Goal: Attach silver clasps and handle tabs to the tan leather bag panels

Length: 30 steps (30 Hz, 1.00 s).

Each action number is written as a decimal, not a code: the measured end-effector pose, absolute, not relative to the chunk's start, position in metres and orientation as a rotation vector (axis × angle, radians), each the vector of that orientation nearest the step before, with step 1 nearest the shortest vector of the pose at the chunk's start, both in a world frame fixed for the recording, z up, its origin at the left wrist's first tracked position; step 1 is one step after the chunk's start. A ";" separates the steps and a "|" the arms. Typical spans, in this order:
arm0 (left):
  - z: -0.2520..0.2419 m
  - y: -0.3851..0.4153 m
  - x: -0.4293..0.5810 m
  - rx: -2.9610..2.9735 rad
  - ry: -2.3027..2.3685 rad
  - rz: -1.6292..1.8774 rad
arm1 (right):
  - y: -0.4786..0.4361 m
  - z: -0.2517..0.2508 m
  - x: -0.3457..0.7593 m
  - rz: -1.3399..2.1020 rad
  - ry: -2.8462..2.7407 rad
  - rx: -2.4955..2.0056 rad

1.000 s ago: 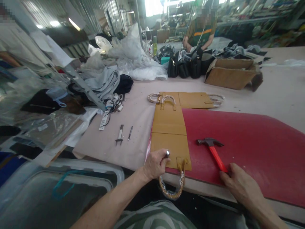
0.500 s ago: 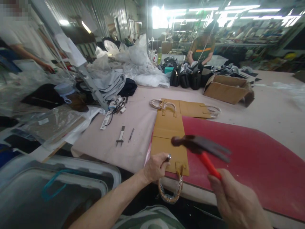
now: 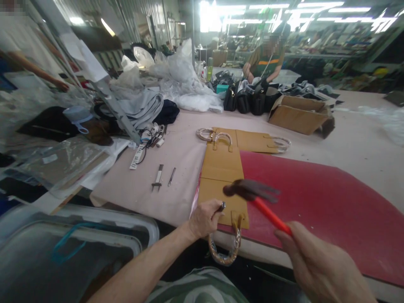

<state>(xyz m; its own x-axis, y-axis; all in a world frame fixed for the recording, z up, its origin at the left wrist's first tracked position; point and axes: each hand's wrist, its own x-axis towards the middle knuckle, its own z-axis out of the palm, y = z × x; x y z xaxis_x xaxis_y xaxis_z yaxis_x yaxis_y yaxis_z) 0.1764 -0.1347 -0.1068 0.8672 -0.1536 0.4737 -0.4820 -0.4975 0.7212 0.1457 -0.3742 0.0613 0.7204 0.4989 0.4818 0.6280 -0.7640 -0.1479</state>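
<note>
My left hand [image 3: 205,219] is closed around a small metal punch [image 3: 222,206], whose shiny top end sticks out; its lower end is hidden. It rests over the near end of a tan bag panel [image 3: 221,164], beside a plastic-wrapped handle [image 3: 225,256] that hangs past the table edge. In my right hand [image 3: 318,256] is a claw hammer [image 3: 249,191] with a red grip, its head raised above the panel, slightly blurred. A second tan panel [image 3: 252,141] with wrapped handles lies behind the first. Under the near panel is a red mat [image 3: 299,193].
Left on the table are a caliper [image 3: 157,179] and a thin pen-like tool [image 3: 172,176]. Black bags [image 3: 244,101] and an open cardboard box [image 3: 298,115] stand at the back. A grey bin [image 3: 148,227] sits lower left. A co-worker [image 3: 267,63] is across the table.
The hammer head has shifted slightly left, and its handle now lies at a flatter angle. My left hand keeps its place on the panel. The whole view has shifted a little.
</note>
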 end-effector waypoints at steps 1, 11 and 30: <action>-0.106 -0.135 0.176 2.076 -0.467 0.443 | -0.376 0.061 0.146 -0.641 -0.787 -2.625; -0.107 -0.134 0.176 2.069 -0.458 0.440 | -0.378 0.025 0.154 -0.157 -0.470 -2.504; -0.097 -0.125 0.170 1.983 -0.436 0.405 | -0.331 -0.081 0.183 -0.246 -0.634 -2.625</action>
<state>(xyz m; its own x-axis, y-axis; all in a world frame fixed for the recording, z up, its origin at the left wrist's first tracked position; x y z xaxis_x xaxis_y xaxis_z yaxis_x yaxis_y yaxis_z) 0.1695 -0.1251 -0.0966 0.8777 -0.1267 0.4622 -0.4703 -0.4133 0.7798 0.1827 -0.3312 -0.0815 0.8799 0.3945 0.2649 0.4701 -0.8044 -0.3632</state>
